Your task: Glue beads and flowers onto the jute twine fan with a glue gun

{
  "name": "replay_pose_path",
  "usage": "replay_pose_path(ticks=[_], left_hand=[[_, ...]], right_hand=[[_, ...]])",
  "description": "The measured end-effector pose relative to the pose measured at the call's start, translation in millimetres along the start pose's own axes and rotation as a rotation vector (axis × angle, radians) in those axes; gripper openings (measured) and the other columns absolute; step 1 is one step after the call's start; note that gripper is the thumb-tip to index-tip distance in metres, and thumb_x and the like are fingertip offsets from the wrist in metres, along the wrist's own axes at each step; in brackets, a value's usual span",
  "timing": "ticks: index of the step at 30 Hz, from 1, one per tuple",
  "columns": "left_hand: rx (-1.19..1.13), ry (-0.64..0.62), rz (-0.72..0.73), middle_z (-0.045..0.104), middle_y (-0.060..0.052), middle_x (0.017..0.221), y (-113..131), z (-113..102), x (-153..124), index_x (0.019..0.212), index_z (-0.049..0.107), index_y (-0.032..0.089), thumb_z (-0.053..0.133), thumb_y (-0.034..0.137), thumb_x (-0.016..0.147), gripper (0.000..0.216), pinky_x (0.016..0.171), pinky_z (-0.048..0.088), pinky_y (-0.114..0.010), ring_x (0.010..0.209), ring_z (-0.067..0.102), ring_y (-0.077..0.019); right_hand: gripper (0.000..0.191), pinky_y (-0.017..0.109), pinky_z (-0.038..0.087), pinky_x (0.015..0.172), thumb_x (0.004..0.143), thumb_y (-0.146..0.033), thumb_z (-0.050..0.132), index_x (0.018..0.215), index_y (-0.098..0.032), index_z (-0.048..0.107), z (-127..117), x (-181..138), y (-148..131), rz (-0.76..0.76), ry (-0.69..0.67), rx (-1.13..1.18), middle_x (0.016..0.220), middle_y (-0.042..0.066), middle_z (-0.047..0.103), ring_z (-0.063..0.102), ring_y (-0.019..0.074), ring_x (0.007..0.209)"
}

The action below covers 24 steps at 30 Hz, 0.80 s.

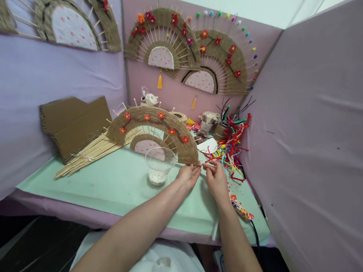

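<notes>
A woven jute fan (155, 127) with small red flowers stands on the pale green tabletop (116, 187). My left hand (189, 175) pinches the fan's lower right corner, fingers closed on its edge. My right hand (215, 176) is just to the right of it, fingers pinched together on something small I cannot make out, close to the same corner. A clear plastic cup (160, 165) with white beads at its bottom stands just left of my left hand.
A heap of red and coloured pipe cleaners (232, 142) lies at the right. A bundle of bamboo sticks (91, 153) and cardboard pieces (73, 123) lie at the left. Finished fans (190, 47) hang on the purple partition walls. A patterned object (242, 206) with a black cord lies by my right wrist.
</notes>
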<state>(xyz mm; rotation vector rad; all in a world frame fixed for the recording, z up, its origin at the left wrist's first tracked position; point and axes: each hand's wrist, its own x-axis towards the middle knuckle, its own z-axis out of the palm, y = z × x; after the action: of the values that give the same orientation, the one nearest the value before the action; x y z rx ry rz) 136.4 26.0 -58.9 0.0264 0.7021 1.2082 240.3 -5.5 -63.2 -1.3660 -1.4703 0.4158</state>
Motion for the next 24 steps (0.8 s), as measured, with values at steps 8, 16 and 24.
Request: replay_pose_path(ticks=[8, 16, 24], left_hand=[[-0.006, -0.011, 0.005, 0.064, -0.009, 0.080, -1.1, -1.7, 3.9, 0.084, 0.056, 0.012, 0.038, 0.005, 0.090, 0.021, 0.076, 0.051, -0.022, 0.076, 0.064, -0.0117], [-0.013, -0.018, 0.016, 0.064, -0.009, 0.081, -1.5, -1.8, 2.2, 0.083, 0.056, 0.013, 0.040, 0.005, 0.089, 0.019, 0.078, 0.050, -0.023, 0.075, 0.063, -0.0113], [-0.002, -0.021, 0.015, 0.062, -0.005, 0.078, -0.6, -3.2, 1.6, 0.084, 0.052, 0.015, 0.039, 0.007, 0.091, 0.017, 0.072, 0.051, -0.022, 0.073, 0.064, -0.0107]], right_hand=[[0.025, 0.041, 0.046, 0.088, 0.081, -0.024, 0.044, 0.106, -0.020, 0.047, -0.1, -0.5, -0.9, 0.002, -0.009, 0.007, 0.098, 0.010, 0.071, 0.065, 0.0228, 0.099], [0.025, 0.042, 0.046, 0.087, 0.082, -0.025, 0.046, 0.106, -0.021, 0.047, 0.7, 0.0, 3.5, 0.014, -0.005, 0.016, 0.099, 0.010, 0.071, 0.065, 0.0233, 0.099], [0.026, 0.041, 0.047, 0.087, 0.081, -0.025, 0.047, 0.107, -0.021, 0.047, 2.3, -1.8, 4.8, 0.025, 0.000, 0.058, 0.103, 0.012, 0.070, 0.065, 0.0224, 0.099]])
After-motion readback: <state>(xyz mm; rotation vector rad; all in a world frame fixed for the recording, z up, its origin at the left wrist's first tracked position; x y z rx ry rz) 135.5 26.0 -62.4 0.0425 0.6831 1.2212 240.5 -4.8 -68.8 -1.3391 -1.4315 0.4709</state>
